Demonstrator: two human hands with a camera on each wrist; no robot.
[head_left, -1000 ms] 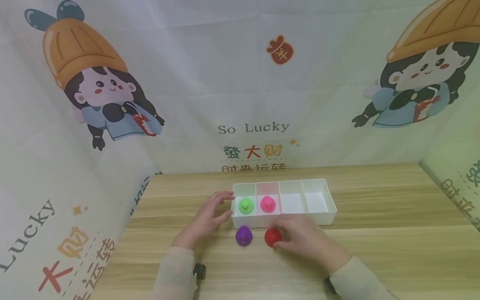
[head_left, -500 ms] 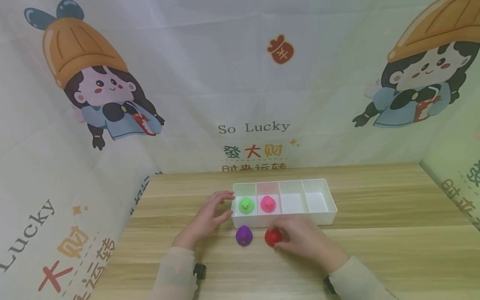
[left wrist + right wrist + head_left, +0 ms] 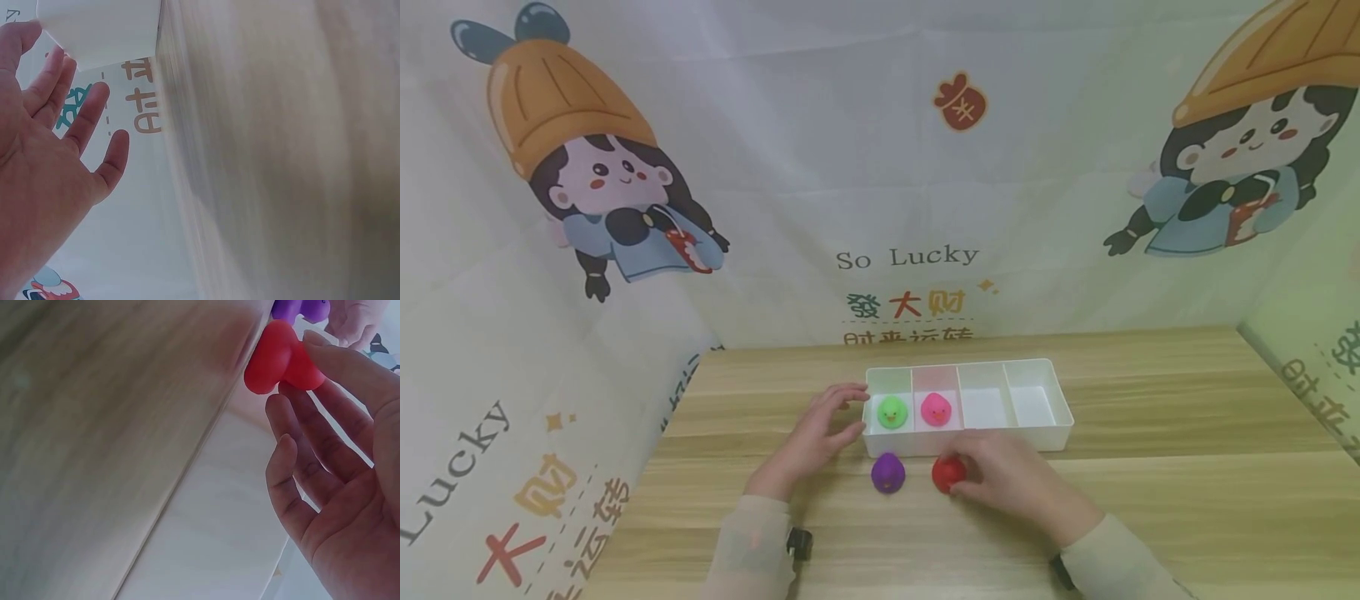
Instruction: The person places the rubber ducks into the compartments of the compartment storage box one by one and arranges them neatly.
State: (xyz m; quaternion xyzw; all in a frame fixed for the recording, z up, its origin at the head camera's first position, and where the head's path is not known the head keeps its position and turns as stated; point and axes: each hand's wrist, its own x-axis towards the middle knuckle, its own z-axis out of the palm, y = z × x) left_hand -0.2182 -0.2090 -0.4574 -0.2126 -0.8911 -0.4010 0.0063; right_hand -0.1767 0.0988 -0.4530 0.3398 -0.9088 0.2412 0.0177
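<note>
A white box (image 3: pixel 977 439) with divided compartments holds a green duck (image 3: pixel 892 412) and a pink duck (image 3: pixel 936 409) in its two left compartments. My left hand (image 3: pixel 811 437) touches the box's left end with spread fingertips; in the left wrist view that hand (image 3: pixel 56 144) reaches the box corner (image 3: pixel 103 31). In front of the box, my right hand (image 3: pixel 1011 479) pinches a red duck (image 3: pixel 948 473) between thumb and fingers. The right wrist view shows the hand (image 3: pixel 340 469) on the red duck (image 3: pixel 272 359). A purple duck (image 3: pixel 888 472) stands left of the red one.
The wooden table (image 3: pixel 1187 400) extends to both sides of the box. A printed cloth (image 3: pixel 820 167) hangs behind and beside it. Two right compartments of the box hold nothing. Dark bands sit at both wrists.
The red duck and my right fingers have shifted very slightly to the right. My left hand stays at the box's end.
</note>
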